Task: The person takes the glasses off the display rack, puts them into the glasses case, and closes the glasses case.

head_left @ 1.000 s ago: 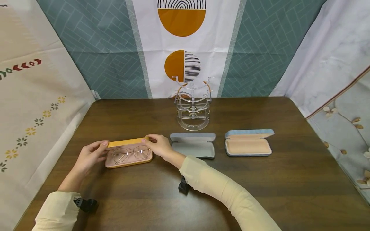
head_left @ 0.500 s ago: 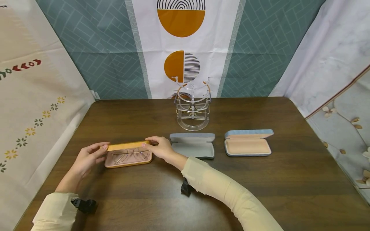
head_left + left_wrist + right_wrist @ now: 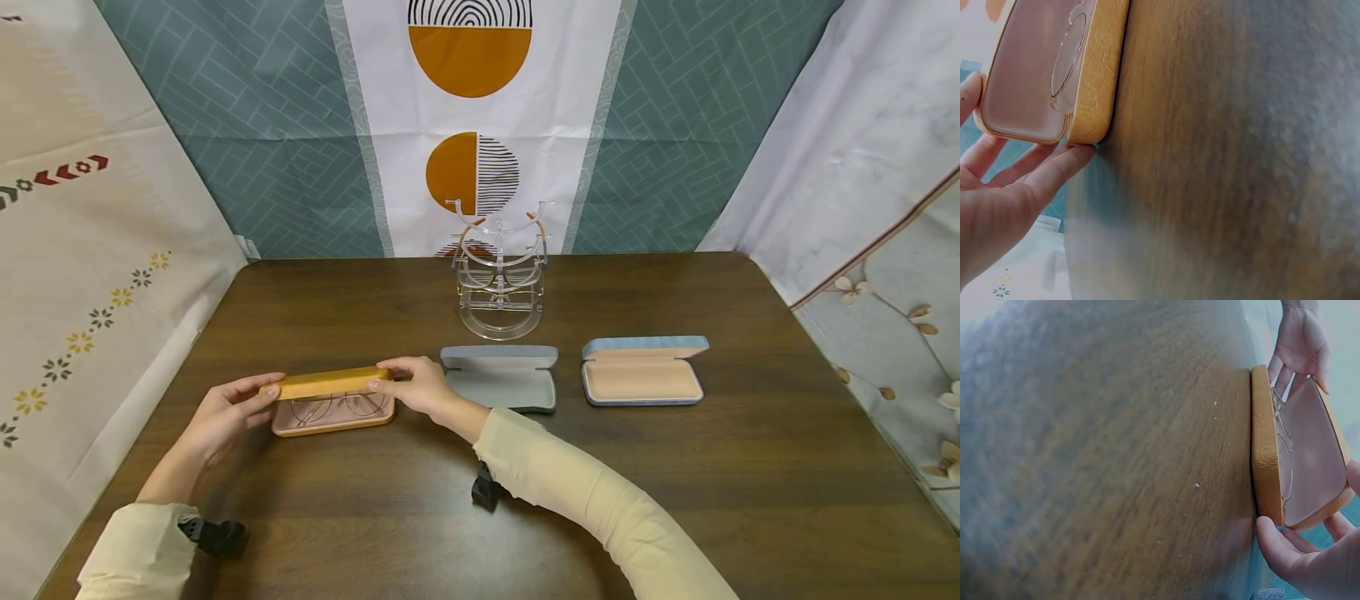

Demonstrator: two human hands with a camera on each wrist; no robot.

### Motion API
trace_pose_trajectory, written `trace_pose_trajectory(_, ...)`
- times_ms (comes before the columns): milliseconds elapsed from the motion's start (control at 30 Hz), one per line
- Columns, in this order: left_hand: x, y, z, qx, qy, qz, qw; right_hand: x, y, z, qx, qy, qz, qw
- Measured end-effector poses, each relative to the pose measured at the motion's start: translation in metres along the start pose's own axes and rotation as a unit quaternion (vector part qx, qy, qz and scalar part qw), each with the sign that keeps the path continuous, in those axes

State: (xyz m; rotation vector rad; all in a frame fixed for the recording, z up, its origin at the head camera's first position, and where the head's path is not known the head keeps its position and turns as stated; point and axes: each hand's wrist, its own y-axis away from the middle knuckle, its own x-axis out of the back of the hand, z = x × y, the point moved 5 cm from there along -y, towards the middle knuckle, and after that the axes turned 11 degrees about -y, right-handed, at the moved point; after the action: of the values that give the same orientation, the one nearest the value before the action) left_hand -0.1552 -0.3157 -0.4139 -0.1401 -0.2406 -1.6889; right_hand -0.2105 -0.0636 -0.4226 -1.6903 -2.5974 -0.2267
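The left hand [image 3: 223, 417] and right hand [image 3: 426, 390] pinched the half-open lid [image 3: 324, 383] by its ends. The glasses [image 3: 363, 406] lay in the case [image 3: 333, 428] (left on the table [image 3: 360, 517]). Shutting it seemed the step; next it likely needed a soft push down.

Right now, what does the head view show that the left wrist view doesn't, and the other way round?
Only the head view shows the clear display stand, the gray case, the blue case and the right grip. Only the left wrist view shows the pink lining inside the lid. Both share the left grip on the yellow case, the glasses inside it, and the tabletop.
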Motion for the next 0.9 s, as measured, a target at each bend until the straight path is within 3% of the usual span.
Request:
trace_pose_trajectory(267, 0.001, 0.002, -0.003, -0.006, 0.011, -0.013, 0.9998, 0.000, 0.001, 0.000, -0.001, -0.013, -0.006, 0.9999)
trace_pose_trajectory(433, 0.003, 0.004, -0.008, 0.017, 0.000, -0.011, 0.9998, -0.001, 0.003, 0.003, -0.005, -0.022, -0.005, 0.9997)
trace_pose_trajectory(600, 0.006, 0.006, -0.013, 0.027, -0.071, -0.005, 0.9971, -0.001, 0.004, 0.006, -0.012, -0.022, -0.004, 0.9997)
trace_pose_trajectory(767, 0.006, 0.007, -0.014, 0.035, -0.185, 0.006, 0.9821, -0.001, 0.006, 0.009, -0.016, 0.018, 0.000, 0.9997)
trace_pose_trajectory(900, 0.004, 0.007, -0.012, 0.040, -0.217, 0.007, 0.9753, -0.001, 0.006, 0.009, -0.013, 0.021, 0.001, 0.9997)
